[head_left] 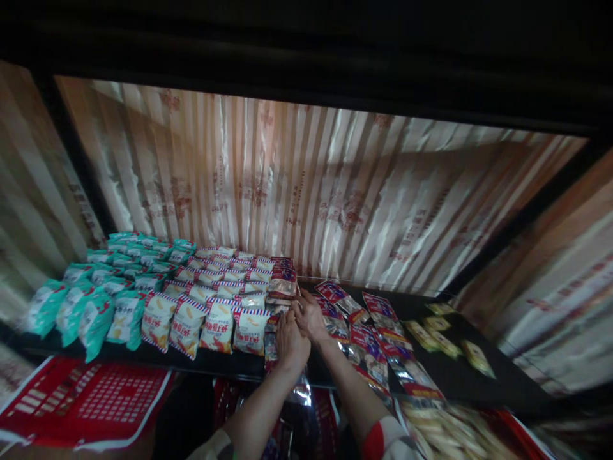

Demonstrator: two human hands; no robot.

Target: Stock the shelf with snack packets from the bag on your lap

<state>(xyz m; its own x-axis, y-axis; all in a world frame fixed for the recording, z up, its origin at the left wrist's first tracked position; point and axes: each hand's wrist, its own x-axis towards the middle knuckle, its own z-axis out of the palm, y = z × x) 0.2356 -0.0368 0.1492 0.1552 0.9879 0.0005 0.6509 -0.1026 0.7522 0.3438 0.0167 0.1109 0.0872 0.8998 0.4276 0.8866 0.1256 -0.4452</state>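
Observation:
My left hand [290, 340] and my right hand [310, 314] meet over the shelf, side by side. Both have bent fingers pressed at the near end of a column of dark red and silver snack packets [282, 276]; the packet they pinch is mostly hidden by the fingers. Left of it stand rows of white snack bags [218, 326] with red-and-blue striped tops. More dark red packets [368, 351] lie loose and overlapping to the right of my hands. One silver-ended packet [271, 351] shows below my left hand at the shelf edge.
Turquoise bags [127, 319] fill the shelf's left end. Several yellow packets [435, 338] lie scattered at right on the black shelf [498, 396]. A red basket [86, 402] sits below left; pale packets [450, 428] lie below right. Striped sheeting [268, 172] hangs behind.

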